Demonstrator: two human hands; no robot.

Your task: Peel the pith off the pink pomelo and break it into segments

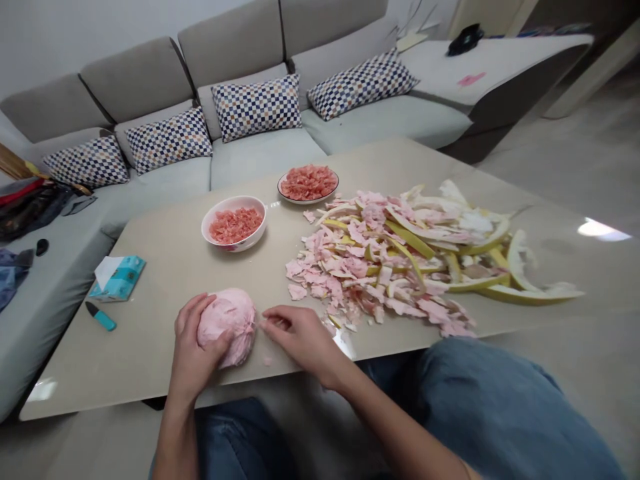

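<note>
The left hand (193, 337) grasps a round, pale-pink fruit (227, 323) at the glossy beige table's (165, 250) near edge; the right hand (300, 337) curls beside it, pinching or not, I can't tell. Peeling, I'd say; next needs a careful tug.

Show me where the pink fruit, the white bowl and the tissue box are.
Pink fruit (227, 321): head view, middle of its surface.
White bowl (254, 236): head view, outer wall.
Tissue box (123, 280): head view, blue side.
</note>
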